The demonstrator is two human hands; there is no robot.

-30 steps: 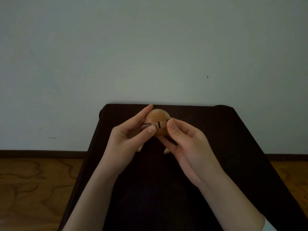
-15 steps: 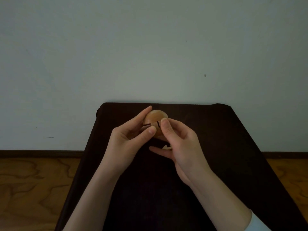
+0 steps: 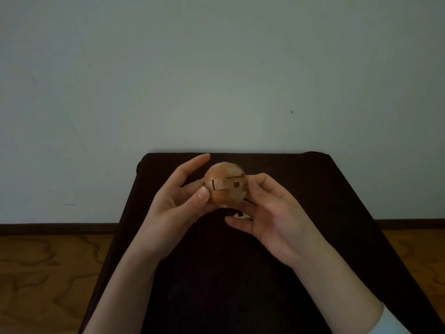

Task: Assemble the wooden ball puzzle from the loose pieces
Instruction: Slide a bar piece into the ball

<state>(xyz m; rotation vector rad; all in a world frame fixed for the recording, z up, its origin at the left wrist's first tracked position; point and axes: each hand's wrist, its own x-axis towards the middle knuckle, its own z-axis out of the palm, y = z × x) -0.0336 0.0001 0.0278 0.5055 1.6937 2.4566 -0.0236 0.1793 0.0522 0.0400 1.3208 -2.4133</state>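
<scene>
Dark cloth covers the table point(image 3: 240, 273), which fills the lower middle of the head view; all places below are given from it. Nearest, at its front right corner, a pale sleeve point(image 3: 395, 326) shows at the right forearm, with both bare forearms reaching up over the cloth. Above the table's middle, the left hand point(image 3: 173, 208) grips the wooden ball point(image 3: 225, 186) from the left side: thumb pressed on the ball's lower left, index finger stretched straight up past its upper left edge, other fingers curled behind and mostly hidden. The right hand point(image 3: 274, 210) meets the ball from the right, thumb tip touching its right side at the level of the grooved band; its remaining fingers are loosely spread beneath, palm turned up, not clearly clamped on anything. The ball is held off the table, toward the far half. It looks mostly put together, with a lighter band across the middle showing a narrow dark slot on the left and a small square gap on the right. Just below the ball, beside the right fingers, a loose piece point(image 3: 242, 215) of pale wood with a notched edge shows; whether it lies on the cloth or rests on the fingers cannot be told. Beyond the table's far edge, wooden floor point(image 3: 48, 273), dark skirting board point(image 3: 57, 226), pale grey wall point(image 3: 216, 80).
</scene>
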